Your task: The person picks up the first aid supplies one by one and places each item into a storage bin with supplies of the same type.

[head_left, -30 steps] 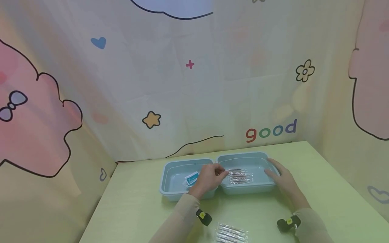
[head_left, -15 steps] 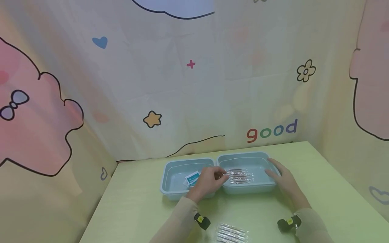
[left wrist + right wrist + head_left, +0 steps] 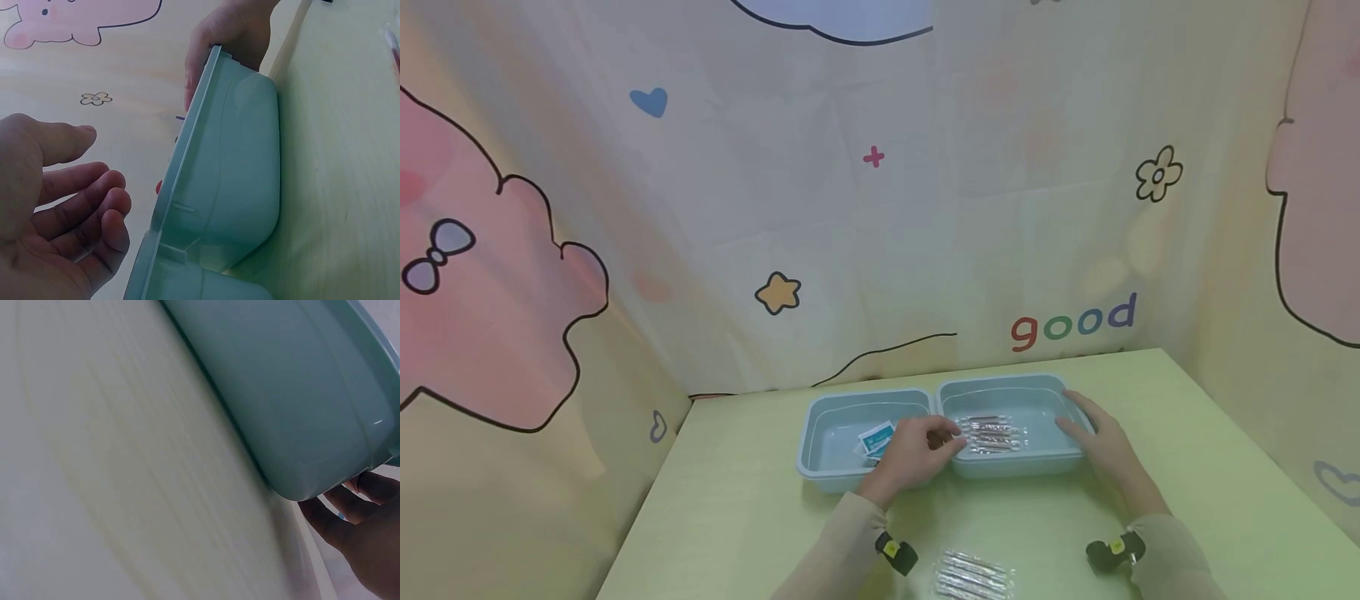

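Note:
Two light blue plastic basins stand side by side. In the right basin [image 3: 1022, 464] lie several cotton swabs [image 3: 991, 433] in clear wrappers. The left basin [image 3: 829, 481] holds blue-and-white sachets [image 3: 877, 438], partly hidden by my left hand. My left hand [image 3: 912, 454] hovers over the adjoining ends of the basins, its fingers loosely bent. The left wrist view shows the left hand [image 3: 69, 212] with nothing in it, apart from the basin rim. My right hand [image 3: 1105, 442] grips the right basin's right end, thumb over the rim, fingers [image 3: 328, 525] against the outer wall.
More wrapped cotton swabs [image 3: 972, 575] lie on the pale green table [image 3: 737, 500] near its front, between my forearms. A patterned curtain [image 3: 850, 217] hangs behind the table and along both sides.
My left hand has drawn back slightly toward me, away from the swabs in the right basin. The right hand keeps its grip at the basin's end. The head view has shifted a little.

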### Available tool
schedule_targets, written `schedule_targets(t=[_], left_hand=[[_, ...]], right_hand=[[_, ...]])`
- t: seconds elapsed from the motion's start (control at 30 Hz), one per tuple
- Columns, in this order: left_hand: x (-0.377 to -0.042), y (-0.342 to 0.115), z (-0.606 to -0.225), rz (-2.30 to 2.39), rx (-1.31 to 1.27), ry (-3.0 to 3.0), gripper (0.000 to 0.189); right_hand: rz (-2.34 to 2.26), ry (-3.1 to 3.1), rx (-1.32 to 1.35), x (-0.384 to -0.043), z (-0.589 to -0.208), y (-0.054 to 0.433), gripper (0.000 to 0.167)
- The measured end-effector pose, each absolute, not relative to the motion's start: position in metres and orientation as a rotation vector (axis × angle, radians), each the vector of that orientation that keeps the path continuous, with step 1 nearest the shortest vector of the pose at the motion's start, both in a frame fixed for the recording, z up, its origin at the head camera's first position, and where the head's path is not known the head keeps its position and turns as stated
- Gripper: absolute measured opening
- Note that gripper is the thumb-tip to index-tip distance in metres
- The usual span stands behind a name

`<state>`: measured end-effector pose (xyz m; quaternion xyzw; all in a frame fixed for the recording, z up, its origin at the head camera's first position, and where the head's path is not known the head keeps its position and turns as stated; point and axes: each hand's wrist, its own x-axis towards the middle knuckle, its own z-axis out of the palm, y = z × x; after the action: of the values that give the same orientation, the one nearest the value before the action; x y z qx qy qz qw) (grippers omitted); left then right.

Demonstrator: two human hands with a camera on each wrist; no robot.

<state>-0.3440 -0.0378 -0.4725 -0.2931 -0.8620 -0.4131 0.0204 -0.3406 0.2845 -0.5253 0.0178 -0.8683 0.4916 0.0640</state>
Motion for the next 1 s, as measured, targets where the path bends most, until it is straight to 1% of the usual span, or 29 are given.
schedule_targets(t=[0.37, 0.63, 1.0], left_hand=[[-0.339, -0.042, -0.476, -1.316, -0.857, -2.719, 0.024], [-0.336, -0.044, -0.479, -1.318, -0.876, -2.686, 0.019], [-0.329, -0.048, -0.480, -1.299, -0.947, -2.661, 0.018]], right_hand=[[1.493, -2.615, 0.062, -0.342, -0.525, 0.285, 0.071], [1.496, -2.633, 0.043, -0.342, -0.526, 0.285, 0.071], [1.492, -2.641, 0.041, -0.345, -0.527, 0.286, 0.070]])
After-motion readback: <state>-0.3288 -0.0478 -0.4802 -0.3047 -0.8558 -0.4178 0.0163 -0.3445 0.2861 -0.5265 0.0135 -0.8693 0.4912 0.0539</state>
